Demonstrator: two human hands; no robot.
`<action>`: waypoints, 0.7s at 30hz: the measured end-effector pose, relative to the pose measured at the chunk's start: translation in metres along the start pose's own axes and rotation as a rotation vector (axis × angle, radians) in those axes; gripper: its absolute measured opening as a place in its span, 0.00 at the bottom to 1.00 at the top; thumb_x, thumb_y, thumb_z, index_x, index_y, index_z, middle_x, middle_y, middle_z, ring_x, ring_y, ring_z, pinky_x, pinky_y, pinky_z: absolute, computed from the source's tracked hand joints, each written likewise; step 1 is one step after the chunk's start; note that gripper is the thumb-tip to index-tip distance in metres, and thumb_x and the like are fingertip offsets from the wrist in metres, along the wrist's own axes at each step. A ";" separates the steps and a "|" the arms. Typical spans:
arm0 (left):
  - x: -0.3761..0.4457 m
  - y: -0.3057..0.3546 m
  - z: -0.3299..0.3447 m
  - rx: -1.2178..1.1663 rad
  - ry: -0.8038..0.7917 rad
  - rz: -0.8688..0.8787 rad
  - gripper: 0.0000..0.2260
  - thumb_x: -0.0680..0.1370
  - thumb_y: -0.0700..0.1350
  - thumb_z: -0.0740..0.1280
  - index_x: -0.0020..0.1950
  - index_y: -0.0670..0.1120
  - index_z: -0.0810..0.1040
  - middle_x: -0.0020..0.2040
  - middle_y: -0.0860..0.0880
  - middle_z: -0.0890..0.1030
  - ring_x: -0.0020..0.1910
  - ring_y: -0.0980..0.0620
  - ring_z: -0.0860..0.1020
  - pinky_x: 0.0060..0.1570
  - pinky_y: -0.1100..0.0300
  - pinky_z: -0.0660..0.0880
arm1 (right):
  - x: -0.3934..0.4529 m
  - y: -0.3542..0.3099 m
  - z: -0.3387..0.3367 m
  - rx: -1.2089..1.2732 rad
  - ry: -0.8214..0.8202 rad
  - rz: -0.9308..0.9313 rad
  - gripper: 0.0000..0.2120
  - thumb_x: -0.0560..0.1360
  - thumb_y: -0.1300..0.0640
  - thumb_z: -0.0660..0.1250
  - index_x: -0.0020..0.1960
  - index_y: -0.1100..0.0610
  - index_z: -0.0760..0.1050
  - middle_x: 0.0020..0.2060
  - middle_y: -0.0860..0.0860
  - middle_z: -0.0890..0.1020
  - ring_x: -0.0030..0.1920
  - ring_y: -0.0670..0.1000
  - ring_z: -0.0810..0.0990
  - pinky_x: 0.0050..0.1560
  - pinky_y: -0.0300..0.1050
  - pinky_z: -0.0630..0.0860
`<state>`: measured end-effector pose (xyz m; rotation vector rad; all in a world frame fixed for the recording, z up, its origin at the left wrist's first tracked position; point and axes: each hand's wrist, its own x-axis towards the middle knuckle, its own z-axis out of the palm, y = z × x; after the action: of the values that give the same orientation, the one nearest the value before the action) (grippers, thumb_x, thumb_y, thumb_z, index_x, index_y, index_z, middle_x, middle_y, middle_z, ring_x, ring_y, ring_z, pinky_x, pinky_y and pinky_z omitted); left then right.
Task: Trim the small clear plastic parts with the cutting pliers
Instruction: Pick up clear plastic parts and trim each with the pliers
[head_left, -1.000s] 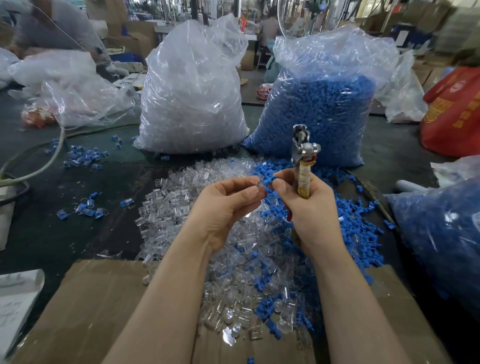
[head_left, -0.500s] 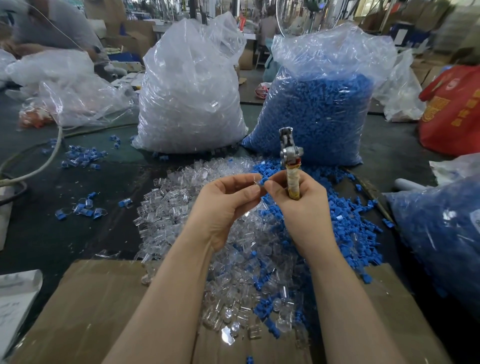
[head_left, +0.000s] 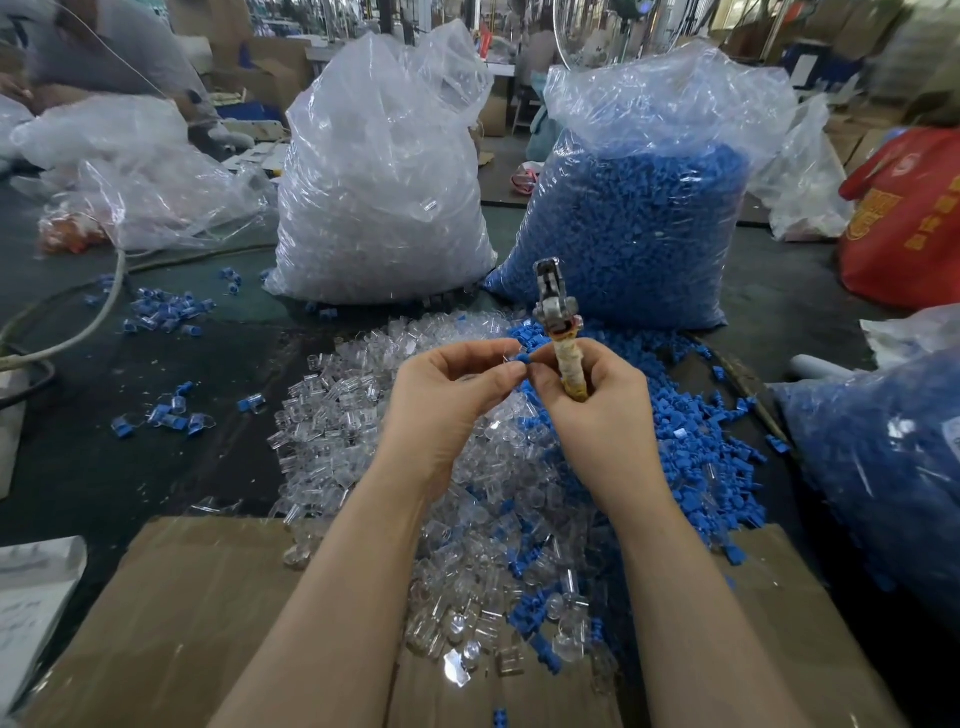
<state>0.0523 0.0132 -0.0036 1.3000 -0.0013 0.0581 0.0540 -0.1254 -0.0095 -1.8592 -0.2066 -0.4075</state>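
Observation:
My right hand grips the cutting pliers by their tape-wrapped handle, the metal jaws pointing up and away from me. My left hand pinches a small part with a blue end; the fingertips of both hands meet on it, just left of the pliers' handle. Below the hands lies a heap of clear plastic parts mixed on its right side with blue parts.
A big bag of clear parts and a big bag of blue parts stand behind the heap. Flat cardboard lies in front. Another blue-filled bag and a red bag are at right. A person works at the far left.
Both hands have shifted slightly left with the pliers. A blue end shows between the meeting fingertips now.

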 end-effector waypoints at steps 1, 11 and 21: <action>0.000 0.000 0.001 0.016 0.011 0.008 0.09 0.71 0.34 0.74 0.46 0.47 0.85 0.46 0.45 0.86 0.50 0.48 0.84 0.55 0.56 0.80 | 0.000 0.000 0.000 -0.002 -0.007 0.003 0.02 0.77 0.57 0.69 0.45 0.54 0.79 0.35 0.52 0.81 0.38 0.55 0.79 0.42 0.56 0.78; 0.000 -0.001 0.001 -0.001 0.069 0.035 0.10 0.73 0.35 0.74 0.50 0.46 0.83 0.50 0.43 0.85 0.54 0.44 0.83 0.56 0.55 0.79 | 0.004 0.009 -0.016 -0.130 -0.089 0.060 0.02 0.76 0.56 0.69 0.45 0.53 0.79 0.34 0.50 0.81 0.34 0.51 0.77 0.38 0.50 0.76; 0.003 0.000 -0.004 -0.031 0.112 0.120 0.11 0.72 0.33 0.74 0.50 0.45 0.82 0.45 0.47 0.86 0.46 0.53 0.83 0.52 0.60 0.80 | 0.004 0.010 -0.026 -0.310 -0.269 0.097 0.04 0.76 0.57 0.69 0.47 0.57 0.77 0.39 0.55 0.82 0.43 0.59 0.79 0.45 0.56 0.76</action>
<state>0.0551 0.0172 -0.0043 1.2637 0.0152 0.2323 0.0564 -0.1531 -0.0098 -2.2188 -0.2438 -0.1237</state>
